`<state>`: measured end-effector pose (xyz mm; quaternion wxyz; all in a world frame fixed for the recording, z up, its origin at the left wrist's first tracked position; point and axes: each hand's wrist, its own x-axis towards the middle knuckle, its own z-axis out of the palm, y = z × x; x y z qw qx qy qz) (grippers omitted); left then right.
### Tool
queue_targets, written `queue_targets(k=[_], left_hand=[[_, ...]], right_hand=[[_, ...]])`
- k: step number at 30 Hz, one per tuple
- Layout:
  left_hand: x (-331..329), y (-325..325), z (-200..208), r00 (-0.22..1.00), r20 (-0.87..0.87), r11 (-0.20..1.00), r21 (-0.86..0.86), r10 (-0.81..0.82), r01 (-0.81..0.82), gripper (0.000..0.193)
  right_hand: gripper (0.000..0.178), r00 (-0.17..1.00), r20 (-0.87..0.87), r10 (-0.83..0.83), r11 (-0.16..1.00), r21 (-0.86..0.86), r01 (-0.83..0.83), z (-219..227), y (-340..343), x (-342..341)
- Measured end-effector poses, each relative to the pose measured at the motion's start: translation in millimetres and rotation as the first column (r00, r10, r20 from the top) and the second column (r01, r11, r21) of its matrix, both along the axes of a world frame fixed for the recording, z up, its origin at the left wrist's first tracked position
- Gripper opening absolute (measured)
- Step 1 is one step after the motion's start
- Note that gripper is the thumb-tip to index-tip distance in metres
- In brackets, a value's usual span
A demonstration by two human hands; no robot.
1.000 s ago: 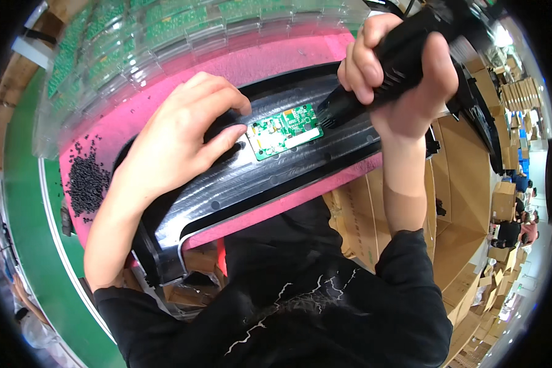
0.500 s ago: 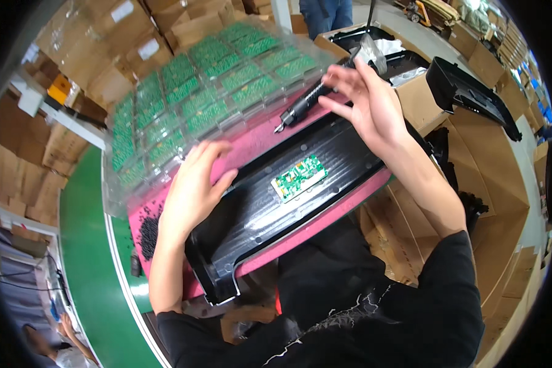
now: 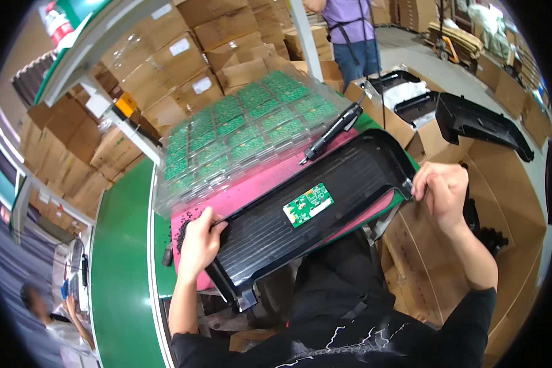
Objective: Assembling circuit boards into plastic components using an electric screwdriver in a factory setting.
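Observation:
A long black plastic housing (image 3: 257,245) with raised ends lies at a slant on the pink mat. On its ribbed inner face rests a green circuit board (image 3: 308,205), touched by neither hand. My left hand (image 3: 201,240) is closed round the housing's left end, the thumb over the rim. At the opposite end, the fingers of my right hand (image 3: 443,191) pinch the near right corner. Beyond the housing's far edge lies a black electric screwdriver (image 3: 334,133), its tip toward the left.
Clear plastic trays (image 3: 233,175) of green circuit boards stand behind the pink mat (image 3: 242,199). Small black screws (image 3: 183,236) are scattered at the left. An open cardboard box (image 3: 503,208) stands at the right, with more black housings (image 3: 481,122) beyond. A person (image 3: 352,37) stands at the back.
My right hand has come down from above the screwdriver to the housing's right end and closed on it. My left hand has taken hold of the left end. The view has shifted.

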<state>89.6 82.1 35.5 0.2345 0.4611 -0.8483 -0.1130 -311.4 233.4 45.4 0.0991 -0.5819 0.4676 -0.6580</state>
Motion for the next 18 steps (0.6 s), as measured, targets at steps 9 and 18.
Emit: queue_targets(k=[9,18], left_hand=[[105.0,134.9,1.4,0.632,-0.647,0.575,-0.346,0.426,-0.741,0.04],[192.0,171.2,-18.2,-0.238,-0.921,0.84,0.381,0.308,-0.387,0.028]], right_hand=[[0.03,0.964,-0.234,-0.128,0.975,0.148,0.165,-35.8,-8.7,-22.2],[0.018,0.873,-0.369,-0.32,0.898,0.175,0.404,-73.3,-41.6,-120.2]])
